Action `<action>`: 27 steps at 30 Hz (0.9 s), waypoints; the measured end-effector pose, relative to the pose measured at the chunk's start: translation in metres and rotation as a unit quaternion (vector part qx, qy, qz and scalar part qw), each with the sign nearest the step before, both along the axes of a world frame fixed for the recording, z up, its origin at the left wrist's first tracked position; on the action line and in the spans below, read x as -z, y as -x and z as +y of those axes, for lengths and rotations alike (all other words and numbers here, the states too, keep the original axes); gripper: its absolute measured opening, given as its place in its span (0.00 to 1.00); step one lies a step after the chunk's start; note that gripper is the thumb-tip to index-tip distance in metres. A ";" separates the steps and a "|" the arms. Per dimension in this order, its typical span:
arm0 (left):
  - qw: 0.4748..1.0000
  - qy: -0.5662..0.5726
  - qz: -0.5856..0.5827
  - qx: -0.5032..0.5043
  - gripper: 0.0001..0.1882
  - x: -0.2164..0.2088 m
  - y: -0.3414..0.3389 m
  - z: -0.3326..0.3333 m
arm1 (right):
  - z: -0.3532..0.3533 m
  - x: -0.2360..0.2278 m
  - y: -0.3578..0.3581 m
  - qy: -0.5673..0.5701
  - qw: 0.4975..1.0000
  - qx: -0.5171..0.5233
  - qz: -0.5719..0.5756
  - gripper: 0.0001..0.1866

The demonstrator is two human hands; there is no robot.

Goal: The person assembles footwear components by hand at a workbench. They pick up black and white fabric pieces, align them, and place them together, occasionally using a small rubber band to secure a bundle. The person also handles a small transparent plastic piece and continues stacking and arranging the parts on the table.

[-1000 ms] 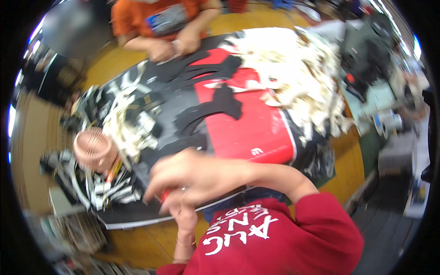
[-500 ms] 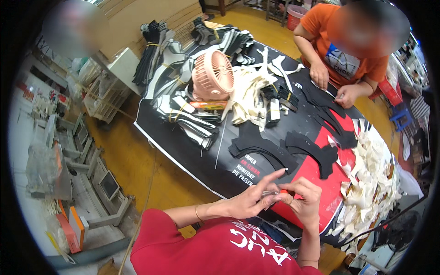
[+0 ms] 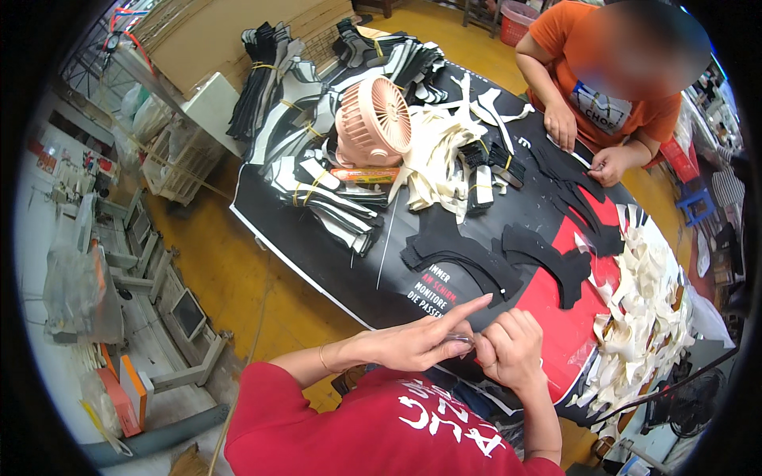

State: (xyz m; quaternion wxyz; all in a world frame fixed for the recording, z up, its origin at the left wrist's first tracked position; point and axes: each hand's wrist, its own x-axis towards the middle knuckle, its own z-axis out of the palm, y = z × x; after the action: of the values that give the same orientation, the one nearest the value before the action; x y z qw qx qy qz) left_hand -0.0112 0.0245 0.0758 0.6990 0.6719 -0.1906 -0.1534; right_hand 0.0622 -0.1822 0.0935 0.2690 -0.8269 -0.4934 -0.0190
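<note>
Over the near edge of the table, my left hand [image 3: 417, 343] points its index finger forward while its thumb and other fingers close on a small shiny thing [image 3: 459, 338]. Its kind is too small to make out. My right hand [image 3: 512, 349] is curled close beside it, fingertips pinched against the thumb; whatever they hold is hidden. Just beyond both hands lie stacked black curved fabric pieces [image 3: 456, 247], and another black stack [image 3: 548, 258] sits to their right.
A pink fan [image 3: 373, 123] stands among bundled black, grey and white pieces [image 3: 333, 210]. Cream fabric scraps [image 3: 647, 309] heap at the table's right edge. Across the table, a co-worker in an orange shirt [image 3: 587, 79] handles black pieces [image 3: 567, 170]. A wire crate [image 3: 182, 163] is at left.
My right hand has curled tighter and shifted slightly left; an orange-red bit seen at its fingers before is now hidden. My left hand stays nearly in place. The view has shifted slightly.
</note>
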 end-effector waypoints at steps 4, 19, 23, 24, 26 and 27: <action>0.989 -0.144 -0.042 -0.018 0.40 -0.006 0.003 0.003 | 0.002 0.006 0.005 0.044 0.838 0.128 0.529 0.14; 0.957 -0.262 -0.122 0.031 0.44 0.005 0.013 -0.009 | 0.010 0.062 0.052 -0.159 0.940 0.171 0.250 0.13; 0.884 -0.374 -0.282 -0.005 0.39 0.002 0.003 0.005 | 0.004 0.042 0.043 -0.132 0.895 0.195 0.378 0.15; 0.847 -0.455 -0.275 -0.012 0.33 -0.005 0.000 0.017 | 0.000 0.036 0.039 -0.141 0.910 0.214 0.327 0.14; 0.805 -0.497 -0.285 -0.154 0.25 -0.015 -0.014 0.047 | -0.017 0.026 0.029 -0.131 0.932 0.263 0.214 0.17; 0.743 -0.546 -0.323 -0.213 0.24 -0.020 -0.025 0.068 | -0.027 0.023 0.024 -0.143 0.925 0.301 0.181 0.16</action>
State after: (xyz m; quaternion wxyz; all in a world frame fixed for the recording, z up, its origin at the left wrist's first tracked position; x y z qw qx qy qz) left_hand 0.0139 0.0928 0.0953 0.1239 0.9711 -0.1404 0.1481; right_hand 0.0386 -0.2095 0.0703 0.4511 -0.8784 -0.1565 -0.0194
